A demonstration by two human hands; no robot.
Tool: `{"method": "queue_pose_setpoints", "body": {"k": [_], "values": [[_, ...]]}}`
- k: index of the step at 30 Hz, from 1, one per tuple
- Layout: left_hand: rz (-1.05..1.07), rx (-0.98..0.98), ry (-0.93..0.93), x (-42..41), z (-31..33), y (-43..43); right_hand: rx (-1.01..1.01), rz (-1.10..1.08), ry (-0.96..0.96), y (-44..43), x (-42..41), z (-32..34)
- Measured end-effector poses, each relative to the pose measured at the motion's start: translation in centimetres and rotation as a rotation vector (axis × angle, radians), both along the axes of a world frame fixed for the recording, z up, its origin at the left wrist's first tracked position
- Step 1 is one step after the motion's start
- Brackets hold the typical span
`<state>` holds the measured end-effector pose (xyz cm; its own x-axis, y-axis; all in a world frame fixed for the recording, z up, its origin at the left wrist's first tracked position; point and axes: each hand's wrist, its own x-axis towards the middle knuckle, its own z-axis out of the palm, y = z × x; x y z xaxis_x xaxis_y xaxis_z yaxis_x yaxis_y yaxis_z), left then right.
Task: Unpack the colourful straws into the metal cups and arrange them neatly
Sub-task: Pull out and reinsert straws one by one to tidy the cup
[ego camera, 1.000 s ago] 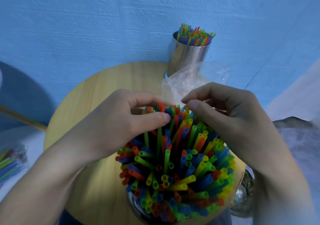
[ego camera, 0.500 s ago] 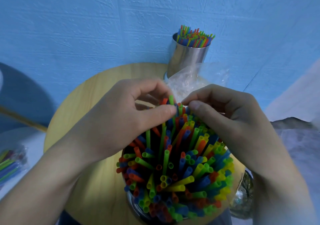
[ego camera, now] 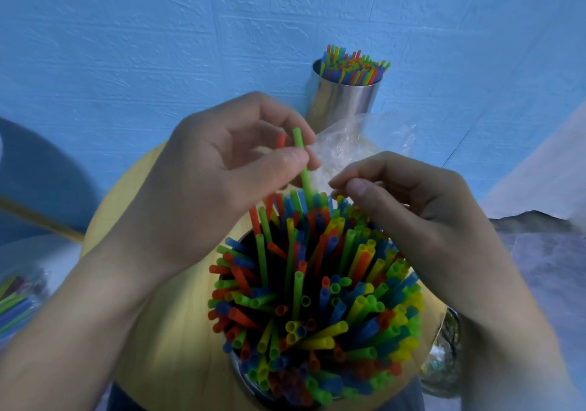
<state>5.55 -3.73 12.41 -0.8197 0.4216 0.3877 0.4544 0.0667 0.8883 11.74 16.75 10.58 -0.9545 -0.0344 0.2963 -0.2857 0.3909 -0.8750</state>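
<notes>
Pinching a green straw (ego camera: 302, 163) between thumb and forefinger, the left grip (ego camera: 222, 173) holds it high, its lower end among the others. The right grip (ego camera: 412, 211) hovers beside it, fingers curled, seemingly empty. On the round wooden surface (ego camera: 142, 230), the near metal cup (ego camera: 241, 375) brims with splayed straws (ego camera: 317, 299). The far cup (ego camera: 342, 100) stands tidy behind a clear bag (ego camera: 348, 144). This looks like arranging; next, that straw probably needs reseating upright in a gap.
</notes>
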Motion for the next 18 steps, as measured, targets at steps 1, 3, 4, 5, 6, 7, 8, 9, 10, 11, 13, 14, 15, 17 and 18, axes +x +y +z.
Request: {"method": "queue_pose_setpoints", "body": {"k": [1, 3, 4, 5, 6, 7, 8, 9, 10, 11, 13, 14, 15, 17, 18], "values": [[-0.011, -0.029, -0.020, 0.0, -0.1, 0.0, -0.005, 0.006, -0.005, 0.0, 0.0, 0.0], [-0.016, -0.077, -0.029, 0.0, -0.3, -0.1, -0.011, 0.010, -0.013, 0.0, -0.1, -0.1], [-0.008, -0.088, -0.014, 0.0, -0.3, -0.1, -0.008, 0.008, -0.014, 0.0, -0.1, -0.1], [0.005, -0.089, 0.010, 0.0, -0.2, -0.2, -0.003, 0.004, -0.012, 0.0, -0.2, -0.1], [0.018, -0.079, 0.035, 0.0, 0.0, -0.2, 0.000, 0.002, -0.012, 0.0, -0.2, -0.1], [0.030, -0.059, 0.059, 0.0, 0.2, -0.2, 0.000, 0.000, -0.012, -0.1, -0.2, -0.2], [0.036, -0.033, 0.080, -0.1, 0.4, -0.3, 0.000, 0.000, -0.013, -0.1, -0.2, -0.2], [0.037, -0.006, 0.098, -0.2, 0.5, -0.3, 0.001, 0.002, -0.011, 0.0, -0.2, -0.2], [0.040, 0.024, 0.106, -0.4, 0.6, -0.4, 0.001, 0.005, -0.012, 0.0, -0.2, -0.2], [0.045, 0.057, 0.108, -0.5, 0.6, -0.4, 0.001, 0.008, -0.011, 0.0, -0.1, -0.1], [0.057, 0.146, 0.091, -0.8, 0.7, -0.4, -0.001, 0.011, -0.012, 0.0, 0.0, -0.1], [0.065, 0.199, 0.069, -0.8, 0.7, -0.4, -0.005, 0.010, -0.015, 0.0, 0.0, -0.1], [0.076, 0.253, 0.039, -0.9, 0.7, -0.4, -0.010, 0.009, -0.016, 0.0, 0.0, -0.1], [0.118, 0.355, -0.031, -1.2, 0.6, -0.5, -0.007, 0.013, -0.016, 0.0, 0.0, -0.1], [0.152, 0.406, -0.065, -1.4, 0.6, -0.6, -0.006, 0.016, -0.015, 0.0, 0.0, -0.1]]}}
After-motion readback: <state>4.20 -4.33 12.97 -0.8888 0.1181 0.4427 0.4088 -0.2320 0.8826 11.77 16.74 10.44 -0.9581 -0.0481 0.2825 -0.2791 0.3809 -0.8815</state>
